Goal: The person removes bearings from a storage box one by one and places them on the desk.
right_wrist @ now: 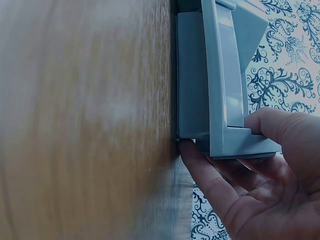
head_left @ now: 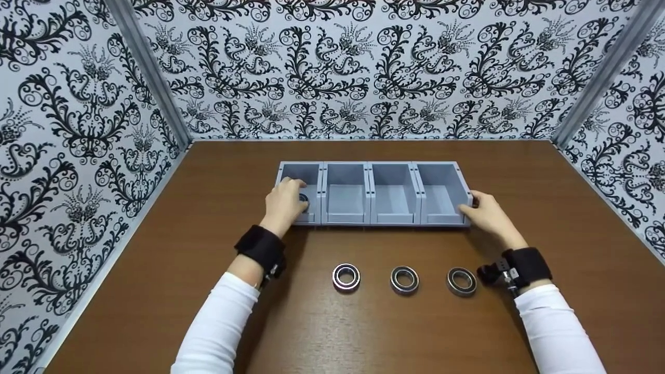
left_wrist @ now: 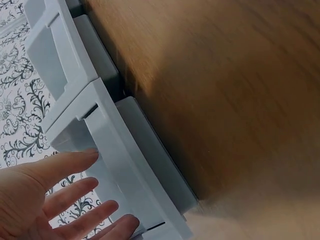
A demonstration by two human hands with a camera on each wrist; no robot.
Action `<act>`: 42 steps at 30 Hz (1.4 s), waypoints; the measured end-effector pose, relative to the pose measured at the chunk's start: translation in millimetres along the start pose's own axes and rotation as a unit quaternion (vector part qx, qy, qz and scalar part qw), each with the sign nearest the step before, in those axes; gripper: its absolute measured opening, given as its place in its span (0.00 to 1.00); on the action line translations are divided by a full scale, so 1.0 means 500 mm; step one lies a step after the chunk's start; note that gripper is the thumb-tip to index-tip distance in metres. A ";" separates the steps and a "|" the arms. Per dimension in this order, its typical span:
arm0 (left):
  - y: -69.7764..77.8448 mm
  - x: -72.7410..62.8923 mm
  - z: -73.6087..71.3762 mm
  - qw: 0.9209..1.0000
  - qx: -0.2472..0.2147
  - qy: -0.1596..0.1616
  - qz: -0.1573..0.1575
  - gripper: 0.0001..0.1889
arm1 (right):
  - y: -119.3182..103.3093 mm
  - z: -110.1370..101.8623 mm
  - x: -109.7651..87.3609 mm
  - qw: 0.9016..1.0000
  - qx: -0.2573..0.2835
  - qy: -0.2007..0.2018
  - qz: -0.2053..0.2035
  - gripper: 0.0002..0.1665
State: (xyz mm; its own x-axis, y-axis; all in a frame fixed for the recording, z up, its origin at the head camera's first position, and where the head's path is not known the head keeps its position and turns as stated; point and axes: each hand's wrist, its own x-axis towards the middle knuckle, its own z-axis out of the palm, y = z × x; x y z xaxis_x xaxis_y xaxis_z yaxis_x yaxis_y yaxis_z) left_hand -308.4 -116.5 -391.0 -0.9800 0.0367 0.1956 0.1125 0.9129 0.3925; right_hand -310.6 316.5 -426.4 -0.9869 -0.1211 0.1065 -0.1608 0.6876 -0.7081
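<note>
A row of joined grey bins (head_left: 347,200) stands on the table, its compartments side by side. My left hand (head_left: 283,204) reaches into the leftmost compartment, thumb and fingers spread apart. A dark bearing (head_left: 304,198) shows partly between them in that compartment. In the left wrist view the left hand (left_wrist: 65,202) is over the bin's front lip (left_wrist: 122,155), with nothing seen in its fingers. My right hand (head_left: 488,214) grips the right end of the row; in the right wrist view its thumb lies over the side wall (right_wrist: 247,142) and the fingers are outside and below.
Three ring bearings lie in a line in front of the bins: a left one (head_left: 346,277), a middle one (head_left: 404,280) and a right one (head_left: 461,281), close to the right wrist camera. Patterned panels (head_left: 332,67) surround the brown table (head_left: 208,171) at the back and sides.
</note>
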 end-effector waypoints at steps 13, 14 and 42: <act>0.004 0.021 0.013 1.000 0.026 -0.007 0.001 0.20 | 0.001 -0.002 -0.002 1.000 0.008 -0.004 -0.001 0.25; 0.004 0.023 0.015 1.000 0.030 -0.008 0.001 0.20 | 0.001 -0.002 -0.002 1.000 0.004 -0.003 -0.003 0.25; 0.018 0.052 0.039 0.995 0.082 -0.048 -0.039 0.09 | -0.001 -0.002 -0.001 1.000 -0.009 -0.004 0.002 0.26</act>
State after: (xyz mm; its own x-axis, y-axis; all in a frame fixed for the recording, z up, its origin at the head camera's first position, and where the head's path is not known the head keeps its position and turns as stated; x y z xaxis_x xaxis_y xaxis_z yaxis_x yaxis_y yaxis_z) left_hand -336.0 -99.3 -400.0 -0.9968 -0.0062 0.0803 0.0142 0.9680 0.2507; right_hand -309.8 317.1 -425.2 -0.9875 -0.1235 0.0978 -0.1566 0.7013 -0.6954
